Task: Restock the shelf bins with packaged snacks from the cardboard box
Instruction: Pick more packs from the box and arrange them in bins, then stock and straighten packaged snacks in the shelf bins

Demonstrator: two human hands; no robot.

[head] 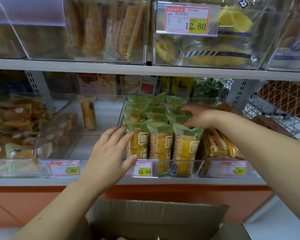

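Note:
A clear shelf bin (200, 166) on the middle shelf is packed with several green-topped snack packs (160, 141) holding yellow cake, standing upright in rows. My left hand (111, 149) rests with fingers spread against the bin's left front corner, touching the leftmost front pack. My right hand (199, 115) reaches over the right rear packs, fingers spread, palm down on their tops. Neither hand grips a pack. An open cardboard box (159, 217) sits below the shelf in front of me; its contents are barely visible.
To the left is a clear bin (62, 135) with one upright orange pack (88, 113). Bins of bread packs stand at far left and right. Upper shelf bins (93, 54) hold rolls and yellow cakes. Price tags line the shelf edge. A wire basket (275, 115) is at right.

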